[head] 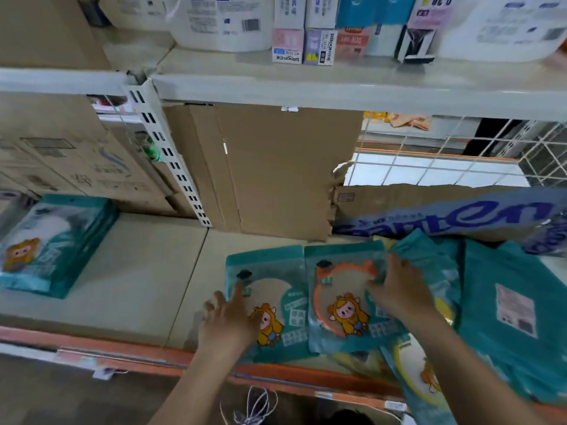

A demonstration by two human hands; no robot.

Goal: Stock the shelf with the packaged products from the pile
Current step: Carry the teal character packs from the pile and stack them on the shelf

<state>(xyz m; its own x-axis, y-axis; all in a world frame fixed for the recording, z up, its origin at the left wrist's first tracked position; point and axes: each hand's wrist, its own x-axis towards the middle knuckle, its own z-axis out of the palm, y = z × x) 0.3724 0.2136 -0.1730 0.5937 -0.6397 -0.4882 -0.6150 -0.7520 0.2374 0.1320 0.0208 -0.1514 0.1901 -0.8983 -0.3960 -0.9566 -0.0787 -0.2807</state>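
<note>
— Both hands lie flat and grip nothing. The left hand (pixel 227 320) presses a straight index finger on the left teal packet (pixel 276 271). The right hand (pixel 399 289) spreads its fingers over the orange-ring packet (pixel 340 305).

— Where are those two?

— Lower centre, side by side with edges touching, on the beige shelf board (pixel 138 271). Their front ends reach its orange lip (pixel 153 355).

— And the pile?

— Just to their right: loose teal packets (pixel 506 302) overlap, and a yellow-ring packet (pixel 411 372) hangs past the lip. A neat stack of packets (pixel 52 243) sits well apart at middle left.

— Behind them?

— A cardboard sheet (pixel 276 167) stands at the back and a blue printed bag (pixel 460 216) lies above the pile, with wire mesh (pixel 460 142) at upper right. Small boxes (pixel 303 41) and a white jug (pixel 221 23) stand on the upper shelf (pixel 306 84).
</note>
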